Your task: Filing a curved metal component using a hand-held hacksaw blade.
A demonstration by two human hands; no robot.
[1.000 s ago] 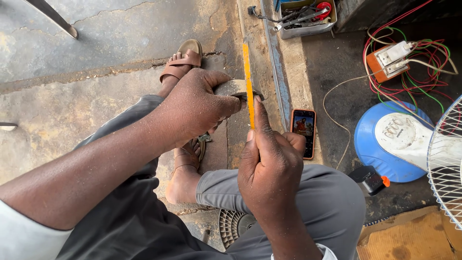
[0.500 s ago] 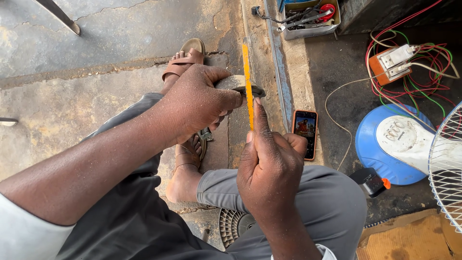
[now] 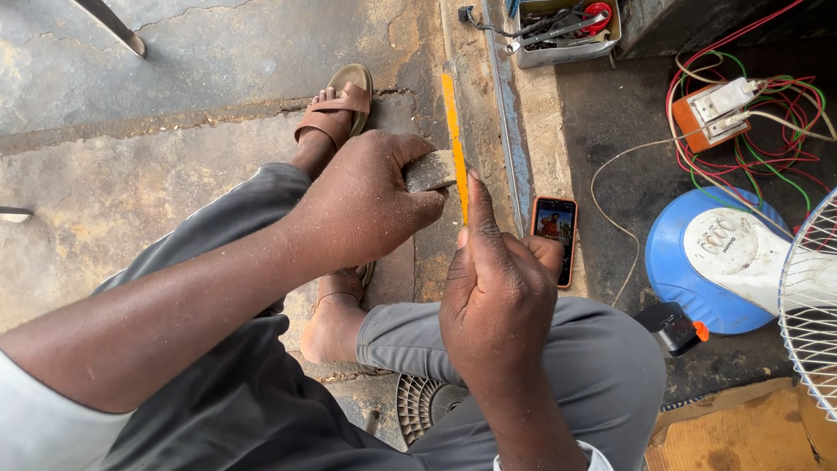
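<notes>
My left hand (image 3: 370, 205) grips a small grey metal piece (image 3: 431, 172) held in front of my knees. My right hand (image 3: 499, 301) holds a thin orange-yellow blade (image 3: 453, 139) upright, index finger pressed along it. The blade's edge rests against the metal piece. Both hands are dusted with fine grit. My legs in grey trousers are bent below, with feet in brown sandals (image 3: 336, 109).
A phone (image 3: 554, 234) lies on the concrete just right of the blade. A blue and white fan base (image 3: 722, 262) with its wire guard (image 3: 811, 305) stands at the right. A wired switch box (image 3: 715, 112) and a metal tool tray (image 3: 567, 30) sit beyond. Cardboard (image 3: 741, 436) lies lower right.
The hands hold the same grip. The blade has shifted slightly against the metal piece; the view moved a little.
</notes>
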